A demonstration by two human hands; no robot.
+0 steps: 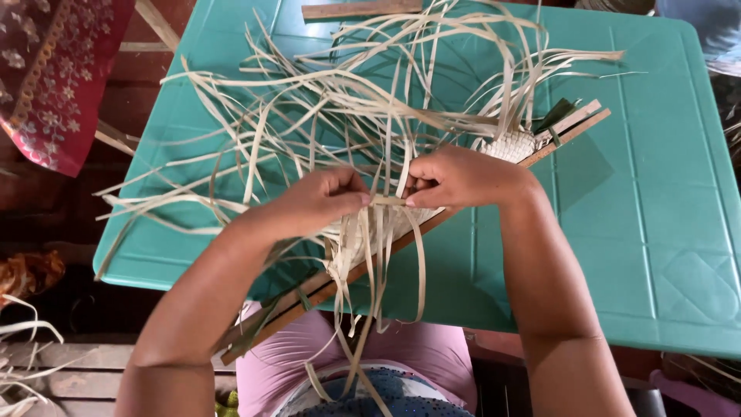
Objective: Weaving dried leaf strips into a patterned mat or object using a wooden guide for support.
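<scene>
Landmark: the green table [664, 193] in front of me; every place below is told from it.

Woven strip: a narrow pale band of plaited leaf [511, 144], lying near the middle of the green table along a pair of wooden slats [575, 127].

Long axis: the slats and the woven strip run on a slant, from the table's near edge on my left side, where the slat end hangs over my lap, up toward the far right part of the tabletop.

Which way it points: the finished weave shows at the upper right end; the unwoven part lies lower left, toward me.

My left hand [316, 202]: over the middle of the table, fingers curled narrow, pinching a pale strand where it meets the weave.

My right hand [457, 177]: just beside the left, fingertips nearly touching it, also closed narrow on the short folded strand [387, 200] held between the two hands.

Nearer hand: both sit on the working edge of the weave; the right hand lies closer to the finished part, the left closer to the bare slats.

Loose strands [324, 108]: many long pale strips fan out from the weave toward the table's far edge and left side; several more hang off the near edge over my lap.

Off the table: a red patterned cloth [54, 77] lies beyond the left edge, well apart from my hands.

Second slat [361, 10]: a short wooden piece at the table's far edge.
</scene>
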